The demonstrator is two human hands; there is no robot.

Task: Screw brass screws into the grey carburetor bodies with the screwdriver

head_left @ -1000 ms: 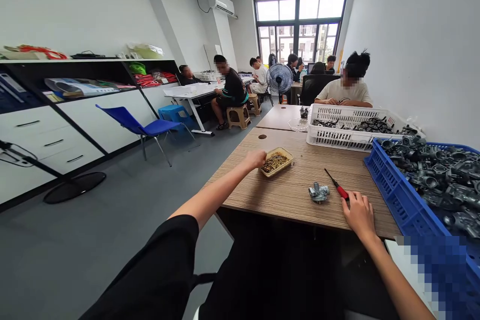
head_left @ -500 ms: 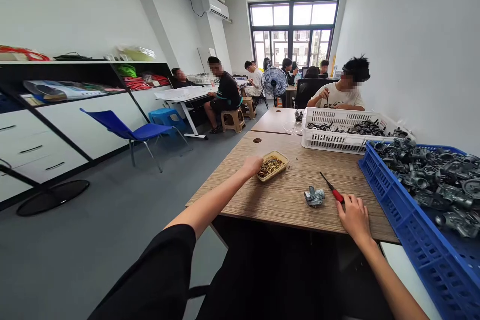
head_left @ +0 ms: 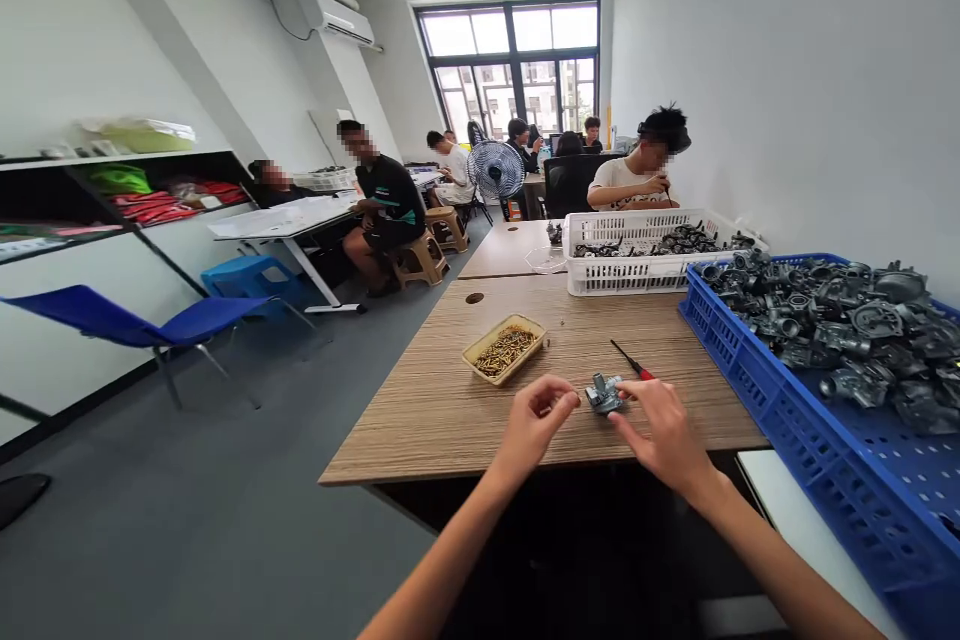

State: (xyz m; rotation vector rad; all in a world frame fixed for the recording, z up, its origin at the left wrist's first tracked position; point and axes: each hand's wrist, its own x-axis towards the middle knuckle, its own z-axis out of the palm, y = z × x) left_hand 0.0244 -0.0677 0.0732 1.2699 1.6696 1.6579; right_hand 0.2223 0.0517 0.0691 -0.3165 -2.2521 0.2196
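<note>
A small grey metal carburetor body [head_left: 602,394] sits on the wood-grain table in front of me. My right hand [head_left: 664,430] has its thumb and fingers around the right side of it. Just to its left, my left hand [head_left: 538,420] is closed in a pinch, with a tiny brass-coloured part barely showing at the fingertips. Beyond the right fingers lies a screwdriver [head_left: 631,360] with a dark shaft, its red handle partly covered by that hand. A shallow cream tray [head_left: 489,377] holds many small brass parts, up and left of my hands.
At the right stands a blue crate [head_left: 724,345] piled with carburetor bodies. Behind it is a white basket [head_left: 626,275] of dark parts, with a co-worker [head_left: 637,175] seated beyond. A few tiny pieces lie near the tray. The table's [head_left: 390,430] left edge borders the floor.
My left hand has come back from the tray to beside the carburetor body. The right hand has left the screwdriver's handle and taken hold of the body. The view has swung right.
</note>
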